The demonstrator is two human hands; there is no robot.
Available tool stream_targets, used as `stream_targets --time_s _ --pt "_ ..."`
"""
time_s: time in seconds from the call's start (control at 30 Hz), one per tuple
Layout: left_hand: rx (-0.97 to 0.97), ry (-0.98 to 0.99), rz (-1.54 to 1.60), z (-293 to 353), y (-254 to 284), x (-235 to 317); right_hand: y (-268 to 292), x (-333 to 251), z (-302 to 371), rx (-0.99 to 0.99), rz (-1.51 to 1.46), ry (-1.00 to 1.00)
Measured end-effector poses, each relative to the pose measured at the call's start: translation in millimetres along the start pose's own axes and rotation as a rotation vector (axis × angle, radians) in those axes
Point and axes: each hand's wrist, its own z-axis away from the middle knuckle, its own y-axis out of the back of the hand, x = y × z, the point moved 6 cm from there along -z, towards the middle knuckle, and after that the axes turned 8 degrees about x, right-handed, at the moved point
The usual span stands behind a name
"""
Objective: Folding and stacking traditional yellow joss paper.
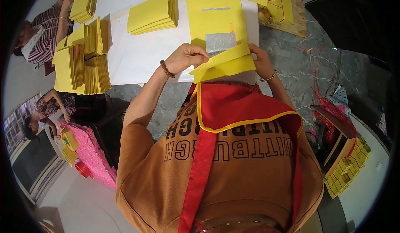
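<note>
At the near edge of the white table, a yellow paper sheet lies with its near end folded over in a slanting band. My left hand pinches the left corner of that fold, thumb and fingers together. Around the right end of the same fold, my right hand is closed, its fingers partly hidden by the paper. Just beyond the fold, a silver rectangle shows on yellow paper. I cannot tell where one sheet ends and another begins there.
Folded yellow paper stacks stand on the white table: one pile ahead, several bundles at the left. A tied yellow bundle lies far right. Two other people sit at the left, one by a pink-covered table.
</note>
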Motion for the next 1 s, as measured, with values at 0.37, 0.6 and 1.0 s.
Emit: stream_targets --time_s 0.37,0.6,1.0 --pt "-0.068 0.033 -0.014 2.1 -2.5 -4.8 -0.6 -2.9 0.2 -0.007 0.01 -0.003" --pt "-0.091 0.02 -0.01 2.3 -1.4 -6.7 -0.9 -0.8 -0.5 -0.006 0.004 -0.011" --pt "0.053 -0.041 0.05 8.5 26.5 -4.0 -2.6 -10.0 -1.1 -0.009 -0.032 0.109"
